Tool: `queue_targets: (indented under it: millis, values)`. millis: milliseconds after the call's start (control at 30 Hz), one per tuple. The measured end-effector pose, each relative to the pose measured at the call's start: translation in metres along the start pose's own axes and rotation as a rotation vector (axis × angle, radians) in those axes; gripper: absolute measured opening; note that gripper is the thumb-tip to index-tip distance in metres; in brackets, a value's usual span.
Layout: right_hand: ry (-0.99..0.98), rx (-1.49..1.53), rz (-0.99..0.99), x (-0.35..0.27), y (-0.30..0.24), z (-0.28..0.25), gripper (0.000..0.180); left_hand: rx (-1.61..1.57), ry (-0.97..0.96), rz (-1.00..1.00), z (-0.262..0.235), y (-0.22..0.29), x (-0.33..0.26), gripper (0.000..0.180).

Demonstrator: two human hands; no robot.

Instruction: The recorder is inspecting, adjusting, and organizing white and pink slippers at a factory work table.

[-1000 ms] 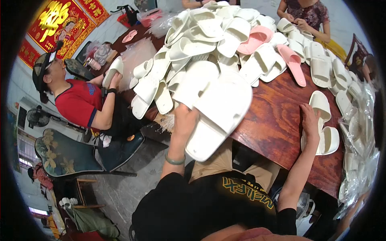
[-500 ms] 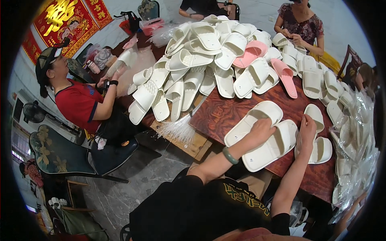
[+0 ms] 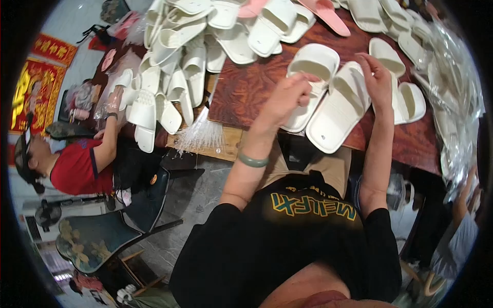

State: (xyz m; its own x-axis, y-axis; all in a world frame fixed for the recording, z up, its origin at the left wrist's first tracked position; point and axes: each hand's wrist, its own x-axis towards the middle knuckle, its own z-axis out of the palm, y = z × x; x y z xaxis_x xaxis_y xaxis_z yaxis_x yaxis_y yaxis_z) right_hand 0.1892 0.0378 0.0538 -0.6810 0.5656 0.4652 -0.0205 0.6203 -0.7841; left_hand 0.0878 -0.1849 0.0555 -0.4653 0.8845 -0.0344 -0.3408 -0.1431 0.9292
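Two white slippers lie side by side in front of me, the left slipper partly under my arm and the right slipper with its heel toward me. Above the left slipper is my left hand, its fingers curled and index stretched to the right; whatever it may hold is too small to make out. Beside the right slipper's strap is my right hand, fingers bent and thumb apart, nothing visible in it. Another white pair rests just right of that hand.
A heap of white slippers covers the table's far left, with a pink slipper at the back. Thin clear plastic strands hang at the table edge. Bagged slippers line the right. A person in red handles slippers at left.
My left hand has come up out of the left slipper. My right hand has left the pair on the right and moved left to the nearer pair. The view has tilted down.
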Motion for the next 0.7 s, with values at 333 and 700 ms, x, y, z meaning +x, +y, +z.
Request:
queue_targets:
  millis: [333,700]
  values:
    - [-0.477,0.764,0.544,-0.109,-0.088,0.041,0.030,-0.431,-0.115,0.024,0.017,0.002,-0.017,0.028]
    - [-0.084,-0.153,0.012,-0.142,-0.094,0.025,0.009,0.722,-0.010,0.560,-0.025,0.007,0.041,0.030]
